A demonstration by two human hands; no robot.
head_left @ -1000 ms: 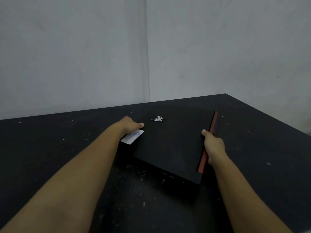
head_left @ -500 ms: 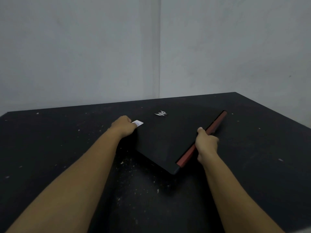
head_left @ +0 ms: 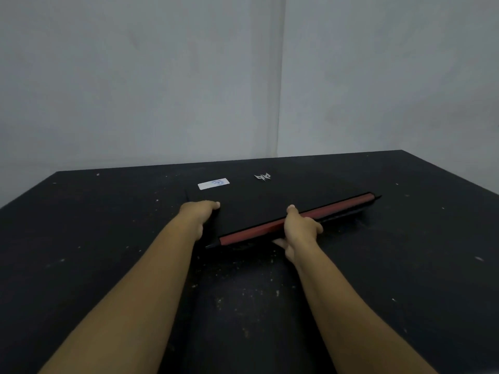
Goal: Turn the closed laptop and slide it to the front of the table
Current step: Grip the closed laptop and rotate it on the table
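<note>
A closed black laptop (head_left: pixel 272 201) lies flat on the black table (head_left: pixel 108 238), with a silver logo and a white sticker on its lid. Its red hinge strip faces me, running from near left up to far right. My left hand (head_left: pixel 198 211) grips the laptop's left edge, thumb on the lid. My right hand (head_left: pixel 301 228) clasps the red hinge edge near its middle, thumb on top and fingers underneath.
Pale walls meet in a corner right behind the table's far edge (head_left: pixel 270 157). The table's right edge (head_left: pixel 453 174) runs diagonally toward me. White specks dot the dark surface between the laptop and me.
The laptop has rotated clockwise, bringing the red hinge edge round from the right side to face me. Both hands kept hold and turned with it; my left hand has uncovered the sticker.
</note>
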